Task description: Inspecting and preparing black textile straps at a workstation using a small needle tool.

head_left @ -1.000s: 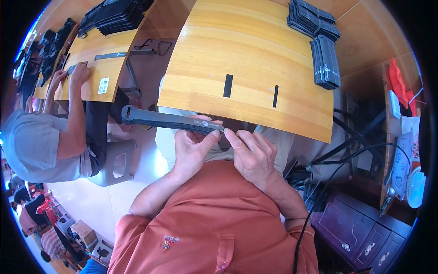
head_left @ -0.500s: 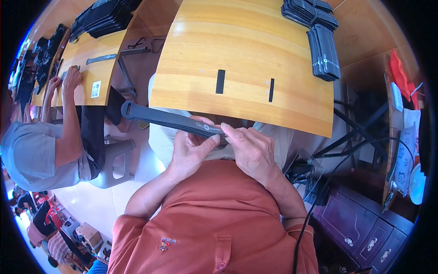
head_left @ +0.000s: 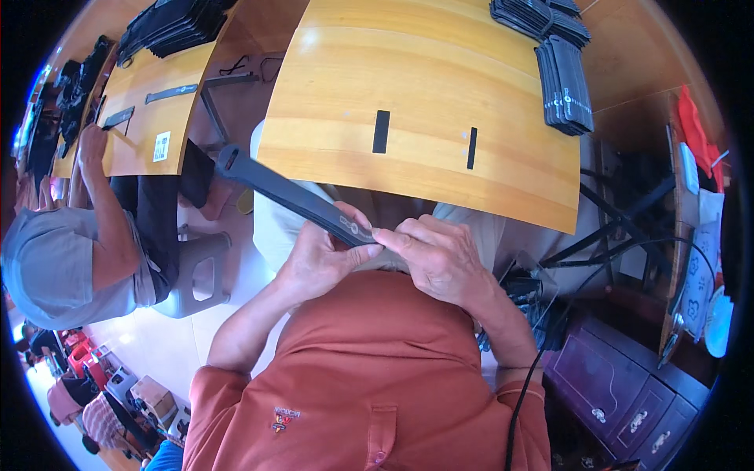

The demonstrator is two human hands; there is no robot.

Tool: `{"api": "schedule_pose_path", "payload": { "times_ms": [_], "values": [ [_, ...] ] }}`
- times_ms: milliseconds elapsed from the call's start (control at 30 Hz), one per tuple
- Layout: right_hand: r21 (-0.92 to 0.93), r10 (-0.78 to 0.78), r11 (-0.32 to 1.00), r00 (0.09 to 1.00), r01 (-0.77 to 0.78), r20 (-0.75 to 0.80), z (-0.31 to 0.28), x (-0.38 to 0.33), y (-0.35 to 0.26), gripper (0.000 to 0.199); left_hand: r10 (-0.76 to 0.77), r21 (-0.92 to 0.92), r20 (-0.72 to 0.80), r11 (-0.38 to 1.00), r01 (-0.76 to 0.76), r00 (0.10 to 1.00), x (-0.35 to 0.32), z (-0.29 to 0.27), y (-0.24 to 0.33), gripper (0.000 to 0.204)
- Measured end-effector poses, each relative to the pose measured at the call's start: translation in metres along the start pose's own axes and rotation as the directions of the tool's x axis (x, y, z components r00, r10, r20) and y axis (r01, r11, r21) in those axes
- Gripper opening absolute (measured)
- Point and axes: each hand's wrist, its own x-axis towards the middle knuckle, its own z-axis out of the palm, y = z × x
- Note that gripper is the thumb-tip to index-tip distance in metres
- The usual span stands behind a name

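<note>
A long dark grey strap (head_left: 287,193) with a slot in its rounded far end slants up and left between my body and the table. It looks layered, and pale print shows near its close end. My left hand (head_left: 314,263) is closed around that close end, thumb on top and fingers beneath. At the tip of the strap, my right hand (head_left: 440,257) has its fingers curled and its thumb and forefinger pressed against the end. My fingers hide the very tip.
Two short black strips (head_left: 381,132) lie on the wooden table (head_left: 424,71). Stacks of similar dark straps (head_left: 564,86) stand at its right. To the left, a co-worker in grey (head_left: 55,263) sits at another table. A black cable (head_left: 542,345) runs down my right side.
The strap has tilted more steeply, its slotted end now further up and its close end lower. Both hands still hold it. The co-worker's hand has moved back from a strap piece.
</note>
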Motion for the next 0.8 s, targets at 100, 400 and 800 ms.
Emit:
{"api": "schedule_pose_path", "payload": {
  "times_ms": [100, 400, 800],
  "values": [
    [-0.145, -0.108, 0.982, 0.986, 0.125, 0.125, -0.016, 0.007, -0.001, 0.037, -0.068, 0.085, 0.139, 0.995, 0.056, 0.988, 0.002, -0.011, 0.003, 0.028],
    [-0.074, -0.204, 0.974, 0.973, 0.212, 0.106, -0.017, 0.018, 0.004, 0.033, -0.215, -0.129, 0.328, 0.954, 0.269, 0.92, -0.005, -0.024, 0.022, 0.022],
    [0.534, 0.015, 0.838, 0.972, 0.115, -0.234, 0.027, -0.006, -0.004, 0.02, -0.195, -0.267, 0.159, 0.935, 0.233, 0.968, -0.015, 0.006, 0.005, 0.02]
  ]
}}
